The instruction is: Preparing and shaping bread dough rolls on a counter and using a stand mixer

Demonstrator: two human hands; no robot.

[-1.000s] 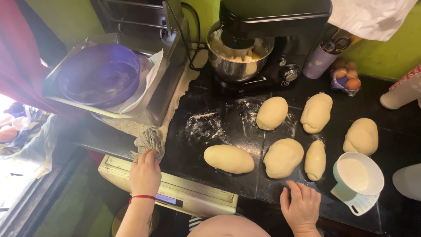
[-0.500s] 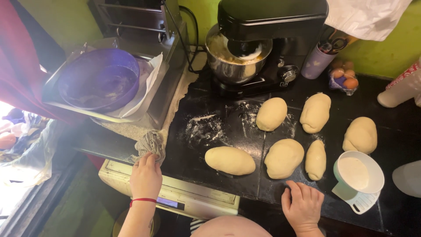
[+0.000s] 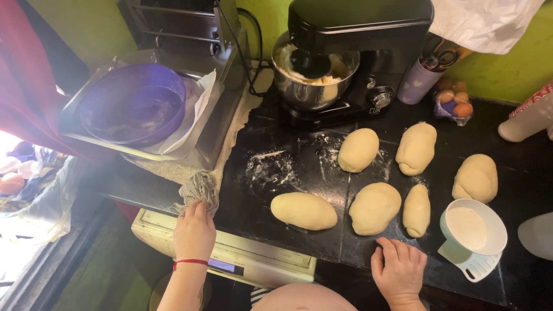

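Grey cloth (image 3: 200, 189) bunched at the near counter edge, pinched under the fingertips of the left hand (image 3: 194, 231). Right hand (image 3: 398, 270) flat and spread on the dark worktop (image 3: 288, 164), holding nothing. Just beyond the cloth, loose flour (image 3: 271, 167), liable to smear or spill off the edge under a careless wipe. Further right of the grip, six dough loaves, nearest one (image 3: 303, 210) at risk of a dent from a wide sweep. One white flour scoop (image 3: 473, 231), one stand mixer (image 3: 345, 57), one purple bowl (image 3: 132, 103) behind.
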